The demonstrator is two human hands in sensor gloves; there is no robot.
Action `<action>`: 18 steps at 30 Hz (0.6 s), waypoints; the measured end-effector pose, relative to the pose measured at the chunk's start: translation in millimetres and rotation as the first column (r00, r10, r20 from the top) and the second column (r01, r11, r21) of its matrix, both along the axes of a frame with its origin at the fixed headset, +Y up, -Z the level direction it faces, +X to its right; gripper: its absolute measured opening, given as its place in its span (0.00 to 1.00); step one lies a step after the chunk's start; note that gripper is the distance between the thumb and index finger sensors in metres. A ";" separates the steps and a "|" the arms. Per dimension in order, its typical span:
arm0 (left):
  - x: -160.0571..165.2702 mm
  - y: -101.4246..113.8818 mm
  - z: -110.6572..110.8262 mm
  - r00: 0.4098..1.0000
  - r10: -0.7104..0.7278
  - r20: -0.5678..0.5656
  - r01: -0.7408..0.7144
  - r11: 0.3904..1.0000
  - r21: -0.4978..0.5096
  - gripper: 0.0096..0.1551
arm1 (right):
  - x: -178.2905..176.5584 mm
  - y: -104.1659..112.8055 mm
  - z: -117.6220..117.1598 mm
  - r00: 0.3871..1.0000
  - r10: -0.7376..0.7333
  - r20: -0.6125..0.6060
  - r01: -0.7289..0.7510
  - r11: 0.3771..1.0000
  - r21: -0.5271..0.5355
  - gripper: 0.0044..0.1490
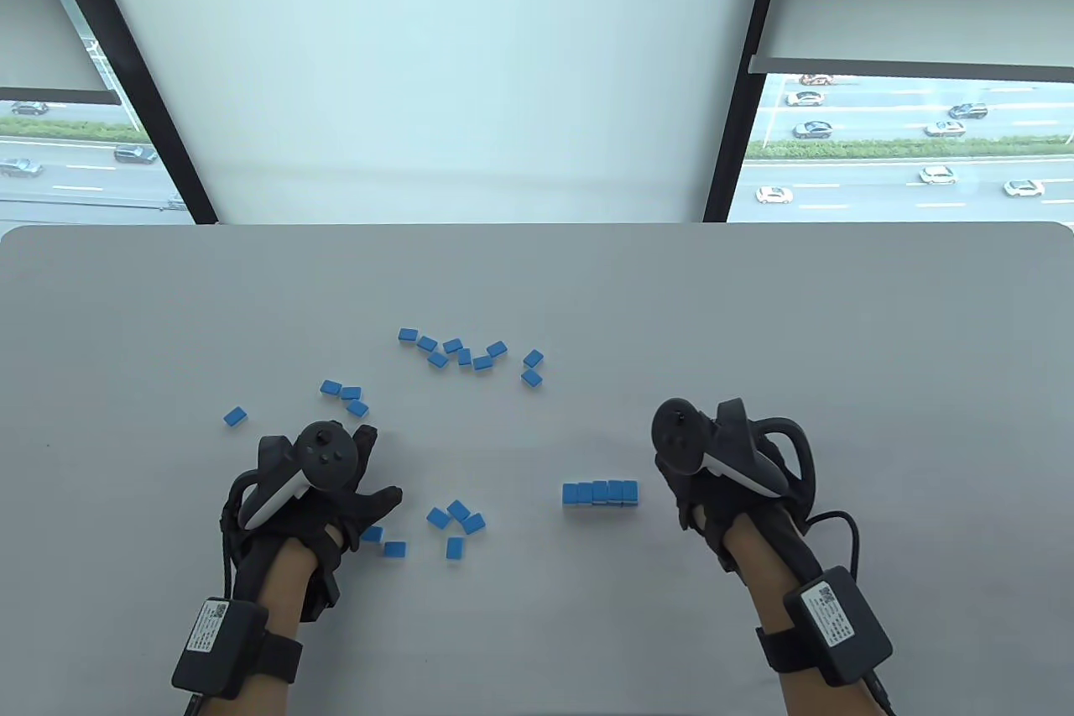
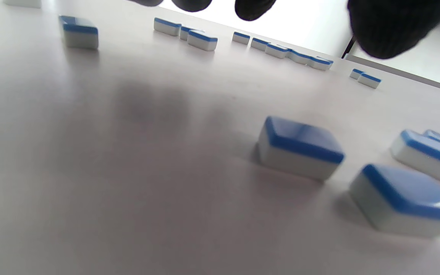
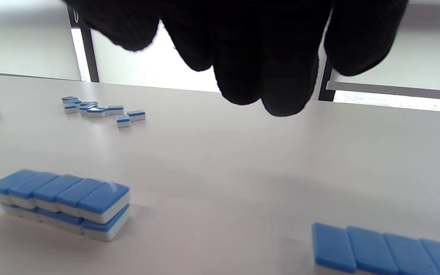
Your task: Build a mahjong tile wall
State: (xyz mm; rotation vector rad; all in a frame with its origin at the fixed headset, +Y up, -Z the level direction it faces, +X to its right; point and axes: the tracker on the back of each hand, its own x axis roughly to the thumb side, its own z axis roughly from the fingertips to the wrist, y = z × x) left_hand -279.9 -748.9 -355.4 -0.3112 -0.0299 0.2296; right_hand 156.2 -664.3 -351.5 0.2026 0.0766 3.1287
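Far left on the grey counter (image 1: 755,313), one blue-backed tile (image 1: 236,415) sits alone, well apart from the rest. Just right of it, a trio of tiles (image 1: 345,396) lies beyond the left hand (image 1: 331,489). That hand is down low over the counter, palm down, fingers spread wide and relaxed, thumb out to the right, holding nothing; its tracker (image 1: 315,460) rides on the back. In the left wrist view the fingertips (image 2: 388,30) hang clear above the surface, not touching any tile. Right by the thumb, two loose tiles (image 1: 383,541) lie on the counter, and just beyond them a small cluster of four (image 1: 456,523), all face down.

Further back, mid-counter, a scattered string of tiles (image 1: 457,351) runs left to right, ending with a pair (image 1: 532,368) a little apart.

Now the build: a short wall (image 1: 600,493), five tiles wide and two layers high, blue backs up, stands between the hands, near the right hand (image 1: 713,498). The right wrist view shows both layers neatly aligned (image 3: 61,202), and also a second flat row of blue tiles (image 3: 384,248) at the bottom right edge, cut off by the frame.

The right hand hovers just right of the wall, not touching it, fingers hanging loosely together, empty.
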 end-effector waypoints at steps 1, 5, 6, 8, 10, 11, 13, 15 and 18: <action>0.5 0.9 0.4 1.000 0.007 0.001 -0.007 1.000 0.005 0.54 | 8.8 1.4 0.6 1.000 -0.010 0.019 0.009 1.000 0.010 0.38; 3.0 5.9 1.1 1.000 0.021 0.011 -0.022 0.999 0.036 0.54 | 40.0 -2.0 2.6 0.995 -0.026 0.093 0.025 1.000 0.016 0.39; 3.4 6.6 1.1 1.000 0.024 0.012 -0.025 0.999 0.041 0.54 | 44.0 -3.7 2.6 0.994 -0.031 0.105 0.030 0.999 0.019 0.40; 4.3 7.8 0.9 0.999 0.030 0.015 -0.031 0.998 0.050 0.54 | 55.1 -10.5 2.1 0.990 -0.052 0.133 0.050 0.999 0.020 0.42; 4.7 8.5 0.0 0.999 0.030 0.016 -0.031 0.998 0.058 0.53 | 66.1 -20.6 0.9 0.984 -0.067 0.164 0.066 0.998 0.008 0.45; 4.7 8.9 -0.4 0.999 0.028 0.017 -0.029 0.998 0.063 0.53 | 71.1 -27.6 0.4 0.982 -0.069 0.175 0.071 0.997 -0.002 0.47; 4.3 9.9 -1.1 1.000 0.026 0.017 -0.028 0.997 0.076 0.53 | 76.6 -38.2 0.3 0.980 -0.067 0.189 0.071 0.997 -0.017 0.52; 4.2 10.4 -1.7 1.000 0.025 0.016 -0.026 0.996 0.091 0.53 | 84.4 -51.3 0.7 0.973 -0.087 0.214 0.092 0.996 -0.018 0.54; 3.9 10.1 -3.7 1.000 0.016 0.012 -0.017 0.993 0.115 0.52 | 94.7 -57.0 0.3 0.964 -0.119 0.238 0.132 0.990 -0.042 0.55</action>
